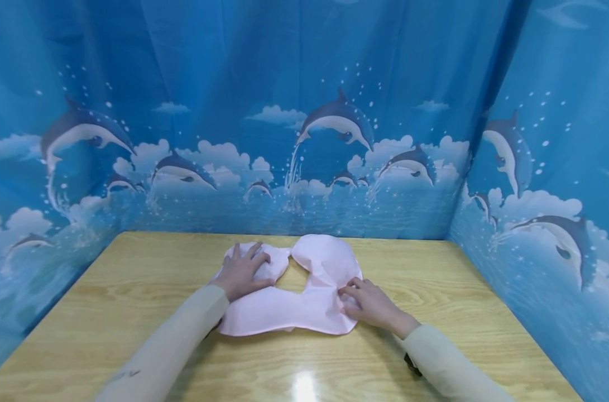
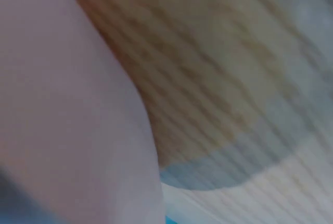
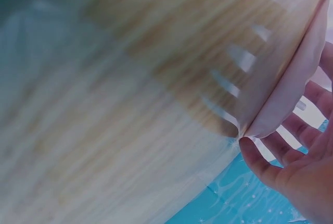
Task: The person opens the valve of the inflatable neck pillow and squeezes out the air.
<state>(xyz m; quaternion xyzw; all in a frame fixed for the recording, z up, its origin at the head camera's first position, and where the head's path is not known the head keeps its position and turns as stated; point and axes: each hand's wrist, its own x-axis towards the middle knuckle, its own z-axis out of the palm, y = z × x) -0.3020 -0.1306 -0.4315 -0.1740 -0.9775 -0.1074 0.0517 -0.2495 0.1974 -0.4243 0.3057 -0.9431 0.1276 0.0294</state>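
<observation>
A pale pink cloth bib (image 1: 284, 312) lies spread on the wooden table, with an opening in its middle and its two ends meeting at the top. My left hand (image 1: 244, 273) rests on its left side, fingers spread. At the right edge, my right hand (image 1: 372, 304) has its fingers bent over the cloth, which creases towards them. In the right wrist view, the thumb of the right hand (image 3: 304, 174) meets the edge of the bib (image 3: 291, 88), and the cloth partly hides the fingertips. The left wrist view shows only a blurred pinkish shape; the left fingers are hidden there.
The wood-grain table (image 1: 415, 346) carries the bib near its middle. A blue curtain (image 1: 224, 72) printed with dolphins, clouds and waves hangs along the back and both sides.
</observation>
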